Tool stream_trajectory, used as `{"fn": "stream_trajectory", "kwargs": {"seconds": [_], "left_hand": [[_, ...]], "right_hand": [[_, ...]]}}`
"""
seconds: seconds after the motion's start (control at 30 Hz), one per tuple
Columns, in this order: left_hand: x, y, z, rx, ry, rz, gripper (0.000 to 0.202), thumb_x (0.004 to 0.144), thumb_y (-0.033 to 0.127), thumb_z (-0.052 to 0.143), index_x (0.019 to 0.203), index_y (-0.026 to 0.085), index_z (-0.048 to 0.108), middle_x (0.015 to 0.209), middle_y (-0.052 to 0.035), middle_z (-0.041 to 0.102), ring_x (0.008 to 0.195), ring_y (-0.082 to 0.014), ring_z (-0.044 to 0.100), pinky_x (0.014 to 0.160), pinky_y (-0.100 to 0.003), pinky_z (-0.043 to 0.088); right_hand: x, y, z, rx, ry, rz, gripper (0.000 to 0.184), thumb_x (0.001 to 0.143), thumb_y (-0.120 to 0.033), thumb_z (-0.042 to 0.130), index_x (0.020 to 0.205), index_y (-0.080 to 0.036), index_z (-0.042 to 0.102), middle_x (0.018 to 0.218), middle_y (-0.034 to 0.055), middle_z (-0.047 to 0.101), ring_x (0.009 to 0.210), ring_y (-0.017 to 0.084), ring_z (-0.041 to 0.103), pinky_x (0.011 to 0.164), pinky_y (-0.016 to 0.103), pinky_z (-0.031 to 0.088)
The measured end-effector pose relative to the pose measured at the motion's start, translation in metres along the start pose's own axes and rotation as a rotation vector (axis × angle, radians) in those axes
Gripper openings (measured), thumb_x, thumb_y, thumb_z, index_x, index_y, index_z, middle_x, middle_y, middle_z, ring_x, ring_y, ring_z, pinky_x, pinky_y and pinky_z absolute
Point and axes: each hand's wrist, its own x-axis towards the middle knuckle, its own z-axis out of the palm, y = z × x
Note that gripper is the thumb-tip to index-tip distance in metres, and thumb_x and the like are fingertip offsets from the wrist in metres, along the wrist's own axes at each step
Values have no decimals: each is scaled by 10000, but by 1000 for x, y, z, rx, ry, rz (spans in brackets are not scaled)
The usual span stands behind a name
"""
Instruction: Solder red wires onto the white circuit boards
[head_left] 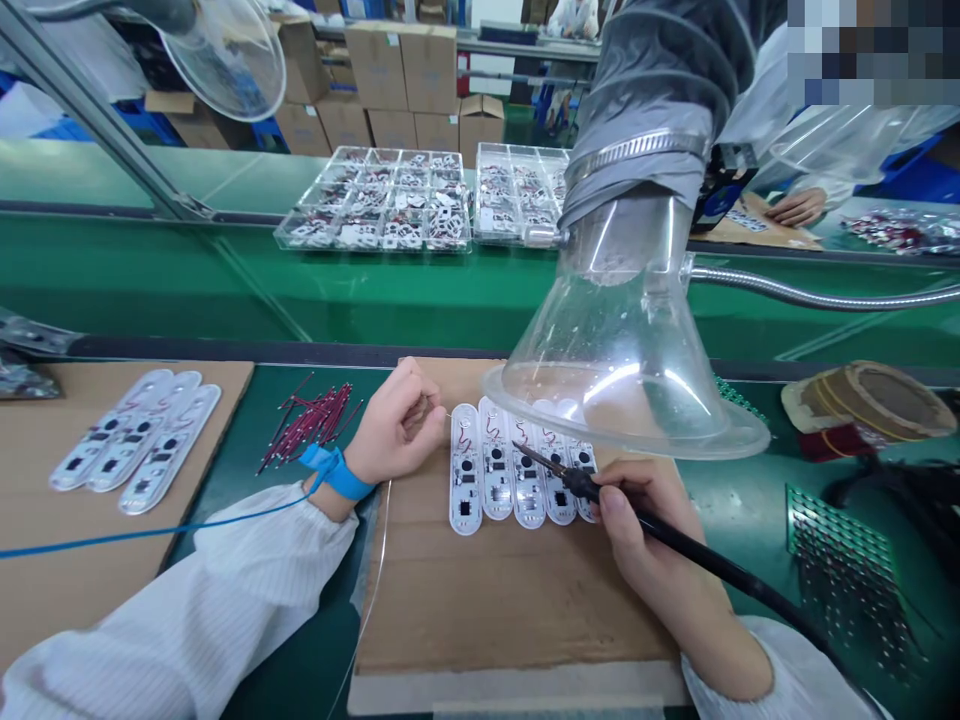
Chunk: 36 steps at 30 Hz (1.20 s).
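Several white oblong circuit boards (496, 478) lie side by side on a brown cardboard sheet (495, 600). My right hand (637, 530) is closed round a black soldering iron (577, 482), its tip resting over the boards' upper part. My left hand (397, 425) is pinched on a thin solder wire (382, 560), whose end points at the leftmost board. A blue wrist strap (336, 472) with a blue cord circles my left wrist. A clear fume-extraction funnel (622, 340) hangs just above the boards.
A bundle of red wires (311, 425) lies left of my left hand. Three more white boards (139, 440) rest on cardboard at the left. Clear trays of parts (390, 200) sit across the green conveyor. A tape roll (870, 400) and metal mesh (847, 560) are at the right. Another person's hand (799, 208) shows far right.
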Motion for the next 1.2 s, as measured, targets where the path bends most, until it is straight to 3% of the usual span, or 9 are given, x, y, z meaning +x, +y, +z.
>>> {"fn": "stream_trajectory", "kwargs": {"seconds": [0.4, 0.67, 0.77, 0.93, 1.2], "left_hand": [[1, 1, 1, 15, -49, 18, 139, 977, 106, 592, 915, 208, 521, 789, 32, 418, 680, -129, 410, 570, -268, 310], [1, 3, 1, 13, -79, 45, 126, 977, 108, 607, 929, 202, 538, 822, 34, 417, 645, -107, 386, 543, -251, 299], [2, 1, 2, 4, -54, 32, 136, 975, 105, 593, 914, 206, 524, 812, 30, 425, 670, -120, 406, 558, -256, 309], [2, 0, 1, -1, -30, -22, 153, 961, 89, 574, 888, 208, 513, 807, 29, 418, 665, -127, 404, 570, -275, 317], [2, 1, 0, -9, -43, -7, 159, 962, 98, 579, 881, 214, 506, 785, 32, 407, 662, -136, 410, 570, -280, 315]], "right_hand": [[11, -11, 5, -19, -109, 21, 243, 1062, -476, 648, 1007, -242, 686, 770, 23, 742, 624, 189, 711, 587, 294, 589], [11, -8, 10, -53, -49, -103, 119, 1065, -350, 630, 1012, -249, 666, 776, -4, 749, 621, 156, 723, 575, 245, 577], [8, -6, 9, -35, -46, -74, 99, 1059, -335, 646, 1017, -249, 672, 796, -3, 750, 627, 158, 730, 578, 245, 578], [2, -3, 14, 75, 67, -13, 136, 1085, -375, 628, 1033, -253, 654, 782, -12, 721, 599, 151, 705, 547, 242, 560], [8, -6, 23, 61, -7, -35, 188, 1090, -418, 622, 1026, -247, 670, 768, 2, 731, 598, 158, 712, 538, 249, 562]]}}
